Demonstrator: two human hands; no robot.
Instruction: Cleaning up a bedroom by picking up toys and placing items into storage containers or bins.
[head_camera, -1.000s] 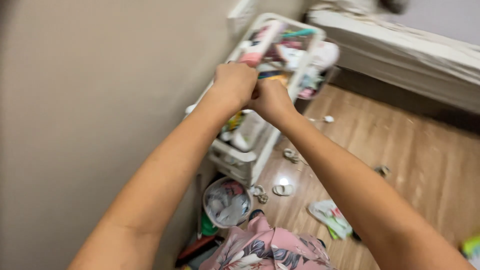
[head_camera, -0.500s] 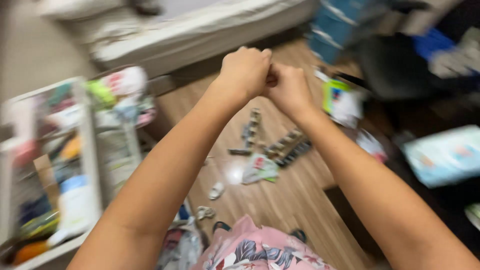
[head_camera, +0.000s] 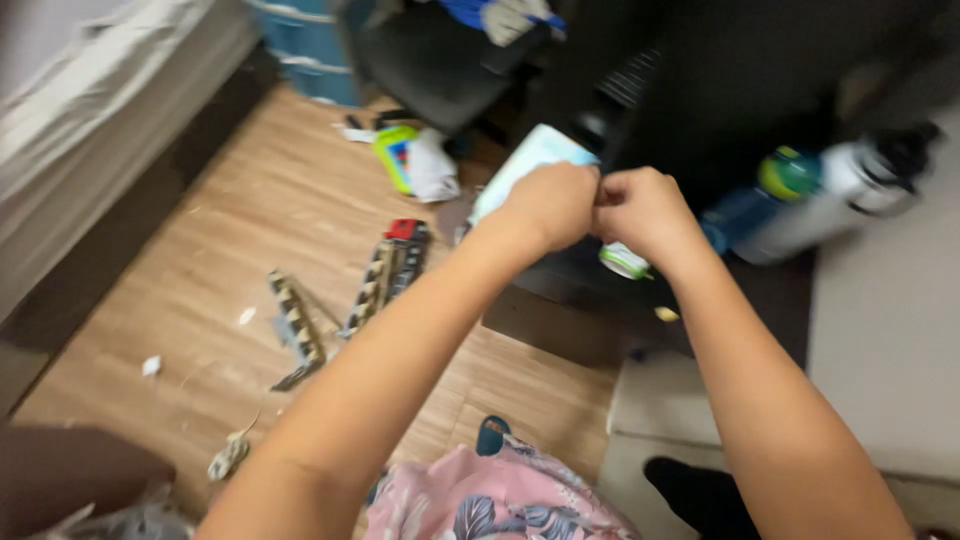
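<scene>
1. Head view: both forearms stretch forward from the bottom edge and meet just right of the frame's middle, above the wooden floor (head_camera: 300, 210).
2. The left hand (head_camera: 552, 205) is curled into a fist, knuckles up, its thumb side pressed against the other hand.
3. The right hand (head_camera: 642, 208) is also clenched, fingers folded under, wrist bent slightly inward, and it touches the left hand at the knuckles.
4. What the two fists pinch between them is too small and too blurred to tell; nothing clear shows at the seam.
5. A small round green-and-white object (head_camera: 624, 261) shows just under the right hand; whether that hand holds it or it lies beyond, I cannot tell.
6. A pale blue packet (head_camera: 520, 163) lies behind the left hand, partly hidden by it.
7. A white bottle with a dark cap (head_camera: 838, 195) lies on its side near the right edge, beside a blue bottle with a green lid (head_camera: 768, 190).
8. On the floor's middle lie striped toy track pieces (head_camera: 385, 275); another striped piece (head_camera: 297, 325) lies nearer the left.
9. A green toy with white cloth (head_camera: 412, 160) sits near the floor's far edge.
10. Pink floral fabric (head_camera: 500, 505) fills the bottom edge between the arms.
</scene>
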